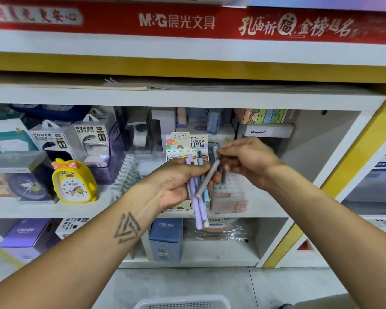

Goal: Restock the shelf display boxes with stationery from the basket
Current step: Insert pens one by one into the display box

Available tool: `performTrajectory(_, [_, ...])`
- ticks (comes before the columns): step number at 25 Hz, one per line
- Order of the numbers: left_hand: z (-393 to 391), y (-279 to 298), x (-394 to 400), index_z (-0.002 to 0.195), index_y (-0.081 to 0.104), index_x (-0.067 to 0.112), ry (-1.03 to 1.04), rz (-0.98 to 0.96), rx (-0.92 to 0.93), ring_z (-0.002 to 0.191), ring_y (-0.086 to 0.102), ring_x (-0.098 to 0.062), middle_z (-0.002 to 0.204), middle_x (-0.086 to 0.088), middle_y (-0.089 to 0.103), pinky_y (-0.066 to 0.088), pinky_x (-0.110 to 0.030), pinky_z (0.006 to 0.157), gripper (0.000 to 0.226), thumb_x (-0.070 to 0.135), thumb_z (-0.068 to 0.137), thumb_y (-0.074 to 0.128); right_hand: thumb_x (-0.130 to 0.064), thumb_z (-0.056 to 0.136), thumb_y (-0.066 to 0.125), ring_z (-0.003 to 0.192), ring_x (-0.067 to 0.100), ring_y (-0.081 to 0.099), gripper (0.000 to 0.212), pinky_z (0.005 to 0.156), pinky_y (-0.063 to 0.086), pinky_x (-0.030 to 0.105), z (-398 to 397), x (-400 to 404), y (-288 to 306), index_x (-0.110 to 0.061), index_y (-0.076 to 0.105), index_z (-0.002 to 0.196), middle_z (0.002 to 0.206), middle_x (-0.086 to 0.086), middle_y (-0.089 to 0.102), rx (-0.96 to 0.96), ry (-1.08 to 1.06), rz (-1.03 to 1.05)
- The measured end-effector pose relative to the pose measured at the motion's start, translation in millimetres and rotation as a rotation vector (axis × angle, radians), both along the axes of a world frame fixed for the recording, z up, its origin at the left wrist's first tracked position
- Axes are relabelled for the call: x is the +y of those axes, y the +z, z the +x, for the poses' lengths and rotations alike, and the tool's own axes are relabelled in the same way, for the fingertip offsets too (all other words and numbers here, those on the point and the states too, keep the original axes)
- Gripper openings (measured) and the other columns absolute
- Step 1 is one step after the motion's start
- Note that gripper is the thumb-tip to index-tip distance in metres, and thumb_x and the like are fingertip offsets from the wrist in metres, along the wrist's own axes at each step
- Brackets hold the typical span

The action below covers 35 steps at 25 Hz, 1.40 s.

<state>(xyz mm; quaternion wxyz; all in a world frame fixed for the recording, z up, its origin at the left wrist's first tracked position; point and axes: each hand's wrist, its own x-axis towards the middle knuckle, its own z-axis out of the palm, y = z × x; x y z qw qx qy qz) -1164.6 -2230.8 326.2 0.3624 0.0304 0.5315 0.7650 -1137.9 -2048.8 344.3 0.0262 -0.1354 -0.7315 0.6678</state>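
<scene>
Basket (183,303) below; left hand (176,184) grips pen bundle (198,204), right hand (247,161) pinches grey pen (206,179); display box (187,146) restocking unfinished

- pens (198,197): matt pastel plastic barrels, smooth
- clock (73,182): glossy yellow plastic
- display box (186,142): printed card, slight sheen
- basket (183,303): white plastic, perforated wall
- shelf (54,208): smooth white board
- wrapped stack (223,230): crinkled clear film, shiny
- power bank packs (91,139): clear glossy plastic windows
</scene>
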Motion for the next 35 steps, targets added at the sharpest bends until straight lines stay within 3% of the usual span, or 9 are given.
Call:
performTrajectory(2, [-1.3, 1.5, -2.4, 0.109, 0.062, -0.013, 0.025, -0.043, 0.016, 0.086, 0.073, -0.040, 0.100, -0.032, 0.070, 0.062, -0.044, 0.073, 0.021, -0.006, 0.090, 0.061, 0.004, 0.093, 0.060, 0.045, 0.015, 0.056, 0.011, 0.045, 0.044, 0.023, -0.6, 14.7, 4.5, 0.011, 0.067, 0.100, 0.068, 0.012, 0.067, 0.165, -0.146, -0.036])
performTrajectory(5, [-0.6, 2.4, -3.9, 0.116, 0.055, -0.017, 0.048, -0.077, 0.025, 0.083, 0.073, -0.043, 0.099, -0.036, 0.068, 0.062, -0.047, 0.071, 0.027, -0.007, 0.091, 0.059, 0.000, 0.097, 0.058, 0.048, 0.009, 0.061, 0.013, 0.050, 0.051, 0.020, 0.6, 28.4, 4.5, 0.001, 0.065, 0.107, 0.066, 0.003, 0.068, 0.362, -0.241, 0.368])
performTrajectory(9, [0.2, 1.0, -3.3, 0.113, 0.055, -0.018, 0.040, -0.072, 0.011, 0.087, 0.072, -0.043, 0.098, -0.037, 0.068, 0.062, -0.046, 0.071, 0.026, -0.006, 0.090, 0.061, -0.018, 0.098, 0.061, 0.072, 0.011, 0.070, 0.009, 0.071, 0.059, 0.038, 1.6, 28.6, -14.2, -0.020, 0.054, 0.104, 0.078, -0.002, 0.070, 0.365, -0.083, 0.865])
performTrajectory(15, [1.5, 1.0, -4.4, 0.111, 0.057, -0.016, 0.024, -0.051, 0.016, 0.089, 0.072, -0.044, 0.099, -0.037, 0.068, 0.062, -0.045, 0.072, 0.024, -0.006, 0.090, 0.061, -0.018, 0.099, 0.059, 0.073, 0.021, 0.067, 0.019, 0.068, 0.056, 0.045, 3.6, 22.8, -27.8, -0.028, 0.042, 0.095, 0.077, 0.000, 0.068, 0.357, 0.053, 0.993])
performTrajectory(20, [2.6, 0.9, -4.9, 0.118, 0.056, -0.016, -0.007, -0.014, 0.022, 0.093, 0.071, -0.045, 0.102, -0.036, 0.068, 0.061, -0.047, 0.075, 0.030, -0.005, 0.090, 0.062, -0.024, 0.098, 0.060, 0.079, 0.023, 0.064, 0.014, 0.072, 0.052, 0.037, 3.8, 15.0, -25.0, -0.015, 0.069, 0.093, 0.083, 0.002, 0.069, 0.376, 0.061, 1.158])
performTrajectory(25, [8.9, 3.6, -2.0, 0.118, 0.060, -0.013, -0.134, 0.005, 0.042, 0.099, 0.069, -0.045, 0.108, -0.037, 0.066, 0.061, -0.046, 0.075, 0.032, -0.003, 0.089, 0.063, -0.023, 0.091, 0.073, 0.051, 0.013, 0.059, 0.019, 0.047, 0.044, 0.021, 2.8, -6.0, -7.7, -0.014, 0.071, 0.107, 0.071, 0.002, 0.073, 0.245, 0.105, 0.182])
performTrajectory(28, [5.7, 4.8, -6.2, 0.116, 0.060, -0.014, -0.107, 0.029, 0.020, 0.097, 0.070, -0.045, 0.107, -0.036, 0.067, 0.061, -0.049, 0.073, 0.031, -0.002, 0.087, 0.063, -0.002, 0.088, 0.072, 0.047, 0.013, 0.056, 0.013, 0.045, 0.042, 0.022, 0.2, -5.9, -2.4, -0.003, 0.069, 0.100, 0.072, 0.013, 0.072, 0.272, 0.001, 0.005])
performTrajectory(30, [-1.7, 6.3, -12.9, 0.107, 0.060, -0.010, -0.019, 0.009, 0.001, 0.089, 0.072, -0.043, 0.102, -0.035, 0.069, 0.061, -0.047, 0.067, 0.023, -0.001, 0.086, 0.063, 0.002, 0.089, 0.068, 0.047, 0.014, 0.058, 0.012, 0.046, 0.046, 0.024, -1.2, 4.4, 5.6, -0.007, 0.066, 0.097, 0.071, 0.014, 0.071, 0.391, -0.165, 0.031])
performTrajectory(35, [-14.6, 7.5, -22.4, 0.090, 0.061, 0.004, 0.103, -0.097, -0.033, 0.041, 0.047, -0.012, 0.063, -0.011, 0.060, 0.040, -0.019, 0.039, 0.005, 0.007, 0.091, 0.064, -0.019, 0.094, 0.068, 0.072, 0.011, 0.071, 0.025, 0.068, 0.061, 0.037, 3.3, 12.4, -11.7, -0.034, 0.049, 0.097, 0.079, -0.002, 0.070, 0.385, -0.058, 0.747])
